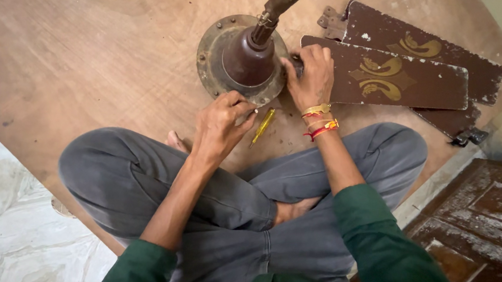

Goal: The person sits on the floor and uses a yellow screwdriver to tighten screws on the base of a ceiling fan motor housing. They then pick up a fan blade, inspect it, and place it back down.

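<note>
Ceiling fan motor (pixel 244 58) sits on the wooden floor (pixel 80 58), blades (pixel 399 72) detached and stacked at right (so stripping looks well along). Left hand (pixel 221 124) fingers pinched at the rim, contents unclear; right hand (pixel 312 75) curled on the motor edge. Yellow screwdriver (pixel 263 125) lies unused.

Home floor repair spot: plywood sheet (pixel 81 64), floor tiles (pixel 10 234).

Fan blades (pixel 402 71) right; bare board (pixel 80 58) left.
</note>
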